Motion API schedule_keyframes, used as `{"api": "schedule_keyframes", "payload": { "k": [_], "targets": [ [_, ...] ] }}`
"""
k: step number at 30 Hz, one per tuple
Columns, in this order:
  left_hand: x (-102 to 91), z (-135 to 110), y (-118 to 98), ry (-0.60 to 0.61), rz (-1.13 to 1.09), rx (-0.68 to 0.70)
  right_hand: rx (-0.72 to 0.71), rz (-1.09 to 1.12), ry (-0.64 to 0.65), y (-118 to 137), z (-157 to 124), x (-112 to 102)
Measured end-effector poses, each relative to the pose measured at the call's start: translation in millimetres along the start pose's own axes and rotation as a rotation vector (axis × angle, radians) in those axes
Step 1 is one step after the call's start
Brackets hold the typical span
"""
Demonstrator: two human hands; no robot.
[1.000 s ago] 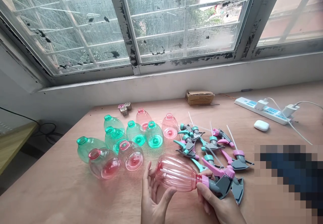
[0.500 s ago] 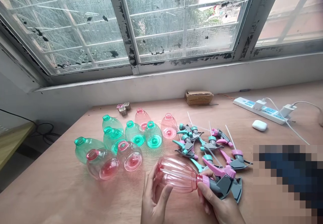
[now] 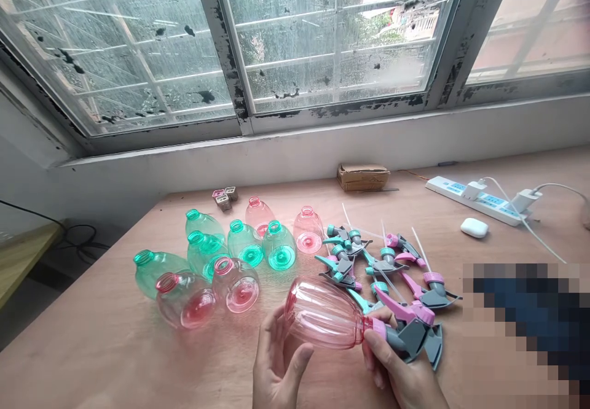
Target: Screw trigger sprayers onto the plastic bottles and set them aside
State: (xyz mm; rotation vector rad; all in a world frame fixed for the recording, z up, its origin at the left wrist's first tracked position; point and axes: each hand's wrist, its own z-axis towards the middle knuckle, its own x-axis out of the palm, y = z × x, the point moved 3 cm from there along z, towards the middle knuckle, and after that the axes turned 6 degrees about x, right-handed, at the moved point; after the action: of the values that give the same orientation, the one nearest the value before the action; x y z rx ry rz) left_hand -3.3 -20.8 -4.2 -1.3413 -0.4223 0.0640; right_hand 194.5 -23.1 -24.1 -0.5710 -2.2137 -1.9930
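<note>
A clear red ribbed bottle (image 3: 325, 312) lies tilted on its side above the table, a pink and grey trigger sprayer (image 3: 410, 329) at its neck. My right hand (image 3: 403, 360) pinches the sprayer's pink collar between thumb and fingers. Around the bottle's base, my left hand (image 3: 279, 360) is loosely cupped, with thumb and fingers apart. Its fingertips are partly hidden behind the base, and its thumb stands off the bottle. Whether the sprayer's collar is fully on the neck, I cannot tell.
Several green bottles (image 3: 279, 246) and red bottles (image 3: 235, 286) without tops stand at the left. Several loose trigger sprayers (image 3: 385, 261) lie beyond my right hand. Further back are a cardboard box (image 3: 363, 179), a power strip (image 3: 474, 200) and a white earbud case (image 3: 474, 228).
My left hand has shifted slightly left and its thumb has moved away from the bottle. The bottle's base is a little higher. My right hand keeps its grip on the collar.
</note>
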Motion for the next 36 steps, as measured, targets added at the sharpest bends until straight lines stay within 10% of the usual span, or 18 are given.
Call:
{"api": "schedule_keyframes", "payload": {
  "k": [36],
  "targets": [
    [0.6, 3, 2, 0.018, -0.128, 0.024, -0.008, 0.051, -0.029, 8, 0, 2]
  ]
}}
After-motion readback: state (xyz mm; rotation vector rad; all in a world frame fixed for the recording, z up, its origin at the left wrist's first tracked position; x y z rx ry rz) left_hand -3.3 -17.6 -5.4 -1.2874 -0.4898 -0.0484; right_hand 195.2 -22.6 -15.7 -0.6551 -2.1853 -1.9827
